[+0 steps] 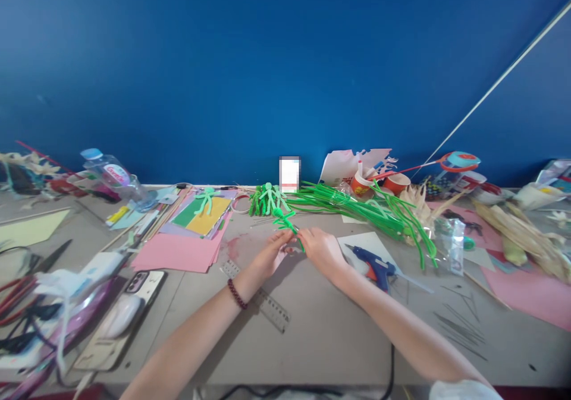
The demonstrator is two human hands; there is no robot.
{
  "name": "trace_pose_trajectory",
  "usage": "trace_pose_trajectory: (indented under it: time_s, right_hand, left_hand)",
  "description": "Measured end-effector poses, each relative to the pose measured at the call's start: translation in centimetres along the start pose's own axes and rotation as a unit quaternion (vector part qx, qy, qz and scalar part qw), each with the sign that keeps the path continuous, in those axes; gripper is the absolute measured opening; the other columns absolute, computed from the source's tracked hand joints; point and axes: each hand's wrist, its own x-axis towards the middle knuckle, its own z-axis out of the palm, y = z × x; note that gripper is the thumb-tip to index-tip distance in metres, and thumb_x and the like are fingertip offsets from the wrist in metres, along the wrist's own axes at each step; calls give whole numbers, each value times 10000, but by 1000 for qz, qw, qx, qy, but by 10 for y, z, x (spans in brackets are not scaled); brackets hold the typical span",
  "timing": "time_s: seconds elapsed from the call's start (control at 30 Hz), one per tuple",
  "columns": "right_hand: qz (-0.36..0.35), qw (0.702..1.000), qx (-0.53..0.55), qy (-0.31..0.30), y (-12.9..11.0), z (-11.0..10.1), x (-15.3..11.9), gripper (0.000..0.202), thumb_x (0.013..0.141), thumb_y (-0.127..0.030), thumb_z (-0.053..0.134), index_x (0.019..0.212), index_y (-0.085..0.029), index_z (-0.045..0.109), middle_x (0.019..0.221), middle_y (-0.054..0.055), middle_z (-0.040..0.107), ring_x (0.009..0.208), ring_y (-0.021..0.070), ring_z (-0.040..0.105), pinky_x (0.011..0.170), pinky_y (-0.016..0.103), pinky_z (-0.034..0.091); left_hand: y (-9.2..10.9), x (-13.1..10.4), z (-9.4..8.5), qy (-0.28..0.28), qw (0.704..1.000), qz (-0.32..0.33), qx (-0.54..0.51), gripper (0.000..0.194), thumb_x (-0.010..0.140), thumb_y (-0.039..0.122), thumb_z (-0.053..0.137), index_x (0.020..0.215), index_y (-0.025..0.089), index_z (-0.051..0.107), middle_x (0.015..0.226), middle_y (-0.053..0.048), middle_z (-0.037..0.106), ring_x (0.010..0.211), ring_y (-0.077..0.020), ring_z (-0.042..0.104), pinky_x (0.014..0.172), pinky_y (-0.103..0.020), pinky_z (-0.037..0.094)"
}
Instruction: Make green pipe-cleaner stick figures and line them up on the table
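1 green figure [288,223] sits between your left hand [274,251] and right hand [317,248], above the table [334,346], with the fingers of each pinched on its lower end. Twisting too hard could kink or loosen its thin limbs. Swinging your right arm [388,311] wide might knock the glue gun [380,269] beside it; dipping the left could drag the ruler [274,312].

"Left side?"
"One bare left hand [270,254], fingers bent in a pinch; left wrist [248,283] ringed by a dark-red bracelet of round beads [236,295]; left forearm [203,326] slanting up, bare."
"Right side?"
"One bare right hand [320,250], back upward, fingers curled, just beside the other; right forearm [392,323] bare; whitish cloth sleeve [464,390] behind."
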Motion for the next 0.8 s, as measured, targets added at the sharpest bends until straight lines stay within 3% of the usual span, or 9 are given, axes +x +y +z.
trace_pose_trajectory:
  time_s: [0.07, 0.17, 0.27, 0.37, 0.47, 0.6, 0.67, 0.73, 0.8]
  right_hand:
    - [-39, 998, -50, -12, -3, 1, -2, 206, 911, -169, 423, 909, -170, 628, 760, 74, 636, 738, 167, 572, 536, 234, 314]
    - [-59, 997, -40, -11, -5, 2, -3, 210, 919, -183, 423, 926, -163, 632, 768, 81, 642, 778, 175, 575, 547, 229, 327]
    - [-17, 998, 59, -5, -5, 1, -1, 250, 933, -256, 405, 919, -181, 643, 789, 74, 653, 737, 165, 577, 582, 229, 355]
    - [21, 972, 236, -7, -3, 0, 2, 261, 923, -276, 405, 850, -193, 642, 754, 39, 653, 672, 137, 562, 611, 229, 374]
    - [93, 888, 444, -67, -4, -2, 4, 314, 891, -389, 445, 728, -176, 608, 658, 15, 608, 529, 98, 479, 511, 214, 348]
    - [177, 670, 684, -230, -8, -4, 5, 337, 755, -485, 610, 684, -161, 551, 609, -17, 536, 420, 40, 304, 383, 176, 187]
    - [180, 593, 737, -270, -9, -5, 5, 332, 696, -451, 680, 659, -159, 525, 575, -39, 495, 412, 28, 247, 377, 171, 136]
    - [180, 583, 746, -267, -9, -5, 5, 341, 678, -448, 699, 655, -157, 523, 578, -39, 501, 416, 24, 235, 380, 173, 121]
    - [183, 638, 710, -233, -8, -5, 6, 354, 699, -488, 668, 681, -154, 552, 615, -18, 546, 425, 31, 273, 387, 180, 141]
  left_hand:
    - [-2, 0, 1, 18, 1000, 7, -4, 171, 630, 243, 783, 713, 157, 661, 769, -28, 620, 760, -133, 556, 629, -238, 395]
    - [-4, 0, 2, 27, 999, 15, -13, 184, 608, 229, 798, 693, 158, 652, 748, -9, 618, 726, -116, 544, 632, -239, 390]
    - [-4, 0, 3, 16, 999, 30, -31, 203, 597, 240, 806, 686, 158, 643, 750, 2, 620, 702, -107, 536, 645, -247, 387]
    - [-1, -1, 4, -16, 999, 41, -28, 199, 625, 261, 789, 714, 161, 641, 742, 1, 618, 679, -111, 531, 638, -258, 384]
    - [2, -2, 6, -58, 997, 41, -10, 213, 645, 319, 773, 712, 162, 645, 647, 6, 586, 574, -105, 485, 589, -269, 372]
    - [6, -7, 11, -94, 995, 23, 1, 232, 632, 362, 781, 676, 174, 653, 548, 15, 548, 528, -108, 471, 590, -274, 373]
    - [8, -9, 11, -109, 994, 20, -4, 244, 621, 371, 789, 661, 172, 654, 555, 11, 556, 541, -111, 482, 605, -274, 377]
    - [8, -9, 11, -109, 994, 17, -13, 250, 618, 370, 792, 697, 170, 664, 585, 11, 571, 541, -106, 484, 601, -269, 374]
    - [7, -6, 9, -98, 995, 15, -19, 255, 619, 353, 794, 733, 163, 668, 608, 12, 580, 536, -99, 485, 586, -262, 367]
